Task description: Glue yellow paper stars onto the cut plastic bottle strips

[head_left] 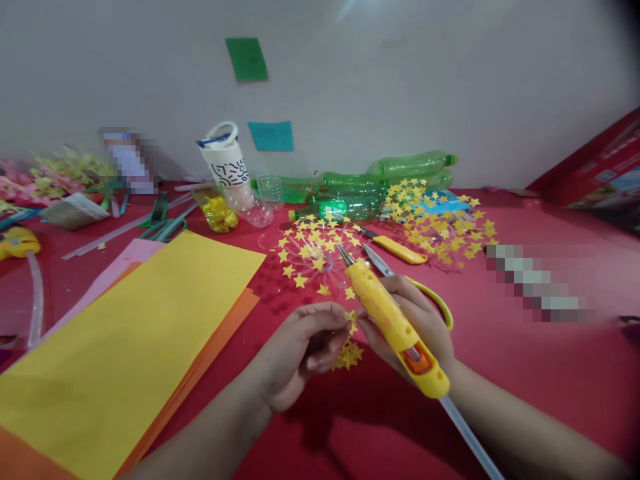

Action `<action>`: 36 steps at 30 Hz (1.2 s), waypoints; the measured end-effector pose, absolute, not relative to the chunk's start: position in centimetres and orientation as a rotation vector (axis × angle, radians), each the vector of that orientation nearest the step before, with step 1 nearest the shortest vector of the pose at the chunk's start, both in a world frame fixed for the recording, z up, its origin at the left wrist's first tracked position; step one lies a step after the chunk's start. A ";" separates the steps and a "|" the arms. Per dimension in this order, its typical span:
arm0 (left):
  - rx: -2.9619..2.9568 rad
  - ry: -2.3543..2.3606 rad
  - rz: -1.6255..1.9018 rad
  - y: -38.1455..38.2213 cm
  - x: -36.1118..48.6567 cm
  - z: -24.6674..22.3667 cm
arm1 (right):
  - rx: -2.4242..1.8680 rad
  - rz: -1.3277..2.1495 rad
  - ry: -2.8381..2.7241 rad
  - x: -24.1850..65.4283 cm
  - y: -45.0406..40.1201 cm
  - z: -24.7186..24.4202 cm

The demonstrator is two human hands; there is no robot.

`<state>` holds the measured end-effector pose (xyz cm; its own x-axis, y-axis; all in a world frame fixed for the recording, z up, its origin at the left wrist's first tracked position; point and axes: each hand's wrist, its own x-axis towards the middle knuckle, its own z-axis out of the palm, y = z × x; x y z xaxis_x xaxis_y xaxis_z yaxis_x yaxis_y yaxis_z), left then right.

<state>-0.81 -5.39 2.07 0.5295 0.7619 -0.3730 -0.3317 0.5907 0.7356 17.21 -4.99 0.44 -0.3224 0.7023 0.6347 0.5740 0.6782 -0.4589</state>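
My left hand [313, 343] is closed, pinching a small yellow paper star [352, 321] between thumb and finger. My right hand [425, 327] is wrapped around a yellow glue gun [385, 307], its metal nozzle pointing up and left, a clear glue stick [470, 433] trailing from its back end. The right fingertips come close to the star; whether they touch it, I cannot tell. Under the hands lies a pile of loose yellow stars [349, 355]. Just beyond the nozzle stands a clear plastic piece with spread strips [327, 257], with yellow stars on it.
Yellow paper [145, 333] covers orange and pink sheets at left. Scissors [380, 260] and a yellow cutter knife [400, 249] lie past my right hand. Another star-covered piece [440, 227] stands behind. Green bottles [350, 203] and a white patterned cup [225, 163] line the wall.
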 end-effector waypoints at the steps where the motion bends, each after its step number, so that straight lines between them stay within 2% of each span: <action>1: 0.647 0.751 0.702 -5.4 -0.8 2.0 | -0.987 0.187 -2.026 17.3 -5.0 0.4; 5: 0.774 0.856 0.730 -5.3 -0.6 2.1 | -0.988 0.200 -2.017 17.6 -4.9 0.6; 10: 1.247 1.184 0.887 -5.6 -0.7 2.2 | -1.003 0.274 -1.895 18.0 -4.2 1.2; 13: 1.425 1.263 0.853 -5.7 -0.6 2.0 | -1.025 0.310 -1.889 17.8 -3.5 1.4; 18: 1.289 1.236 0.714 -5.2 0.0 1.9 | -1.012 0.282 -1.948 17.3 -2.3 1.1; 24: 1.163 1.103 0.756 -4.6 0.0 1.6 | -1.008 0.276 -2.000 16.9 -1.5 0.3; 36: 1.179 1.123 0.751 -4.6 -0.1 1.1 | -1.085 0.246 -1.968 16.2 -1.7 0.4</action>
<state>-0.08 -4.55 1.13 0.3069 0.9112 -0.2747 0.0937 0.2583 0.9615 16.20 -1.72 0.43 -0.2598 0.7676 0.5860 0.6001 0.6037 -0.5248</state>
